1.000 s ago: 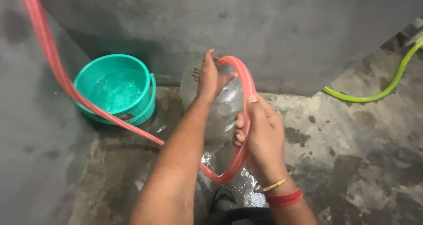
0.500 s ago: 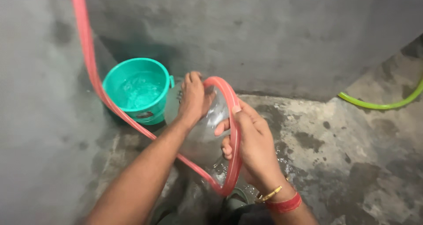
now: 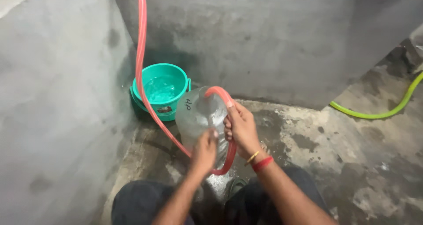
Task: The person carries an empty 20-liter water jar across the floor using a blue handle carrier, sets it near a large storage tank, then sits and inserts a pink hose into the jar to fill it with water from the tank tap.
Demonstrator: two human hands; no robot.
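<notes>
Right hand (image 3: 241, 129) clamped on red hose (image 3: 142, 66) looped round clear water jug (image 3: 200, 119); left hand (image 3: 204, 151) rubbing jug, grip unclear; washing under way, teal bucket (image 3: 162, 89) part full

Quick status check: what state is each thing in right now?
clear jug: tilted on the wet floor, held by both hands
red hose: hanging from above, looped round the jug
left hand: on the jug's side
right hand: gripping the red hose
teal bucket: upright, holding water
green hose: lying on the floor
</notes>
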